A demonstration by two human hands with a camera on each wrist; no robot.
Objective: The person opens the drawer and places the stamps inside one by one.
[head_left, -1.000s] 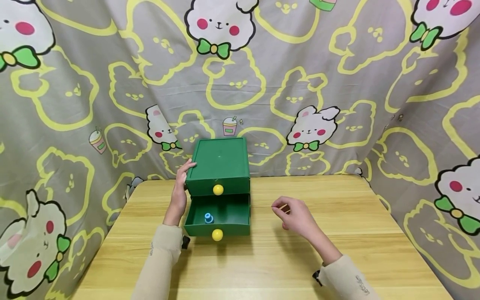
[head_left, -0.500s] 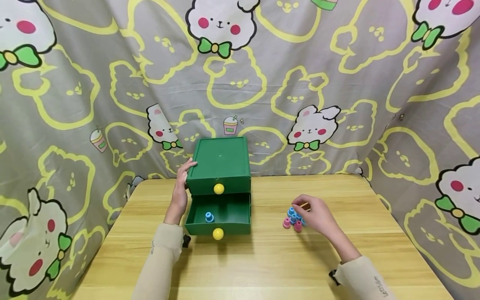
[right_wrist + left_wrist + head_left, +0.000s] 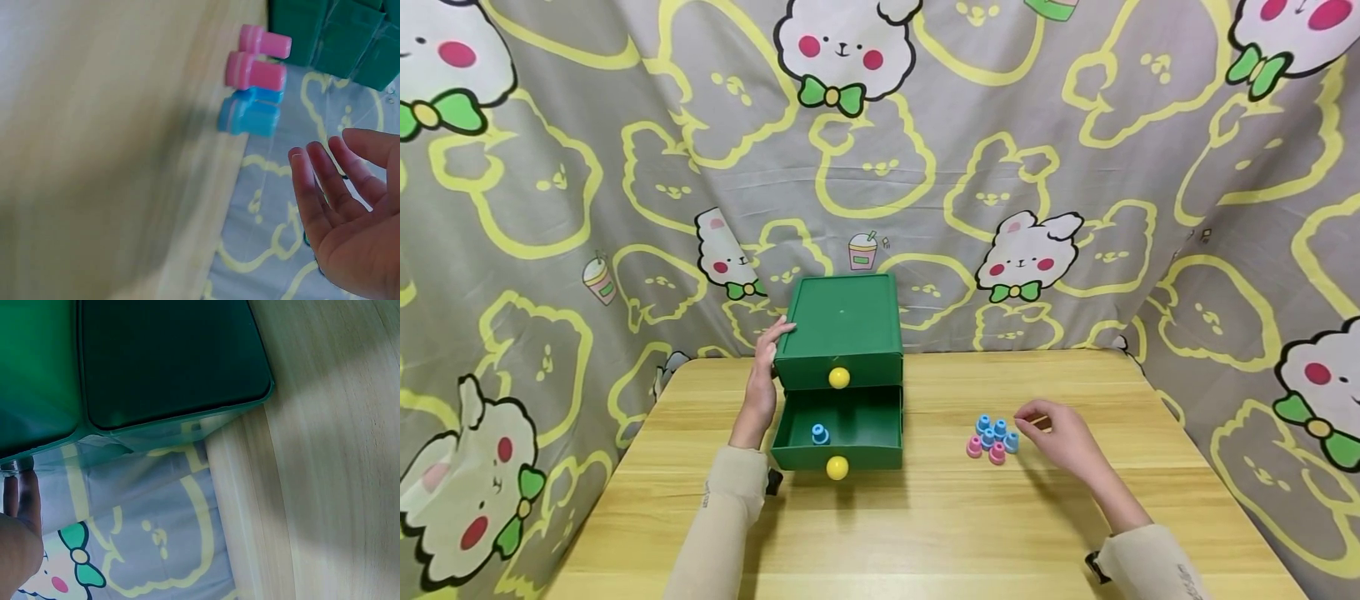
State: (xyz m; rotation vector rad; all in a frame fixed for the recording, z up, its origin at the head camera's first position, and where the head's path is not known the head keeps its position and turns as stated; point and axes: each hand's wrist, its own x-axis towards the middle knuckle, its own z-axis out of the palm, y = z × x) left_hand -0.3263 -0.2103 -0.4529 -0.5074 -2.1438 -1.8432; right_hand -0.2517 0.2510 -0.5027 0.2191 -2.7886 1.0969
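Note:
A green two-drawer box (image 3: 844,312) with yellow knobs stands on the table, its lower drawer (image 3: 874,458) pulled out. One small blue peg-shaped piece (image 3: 820,434) stands in that drawer, toward the left. My left hand (image 3: 762,392) rests along the box's left side, fingers extended against the wall. To the right of the box is a cluster of pieces of the same shape, several blue (image 3: 1000,428) and two pink (image 3: 997,453). Just right of the cluster, my right hand (image 3: 1060,433) hovers with relaxed fingers and holds nothing; the right wrist view shows a gap between its fingertips and the pieces.
The wooden table (image 3: 940,533) reaches back to a grey patterned curtain (image 3: 880,183), which also hangs along both sides. The upper drawer (image 3: 805,372) is closed. Its yellow knob (image 3: 838,378) sticks out above the knob (image 3: 837,467) of the lower one.
My right hand has moved right, off the cluster of blue and pink pieces that it first hid, so they now show fully. The left hand and the box stay put.

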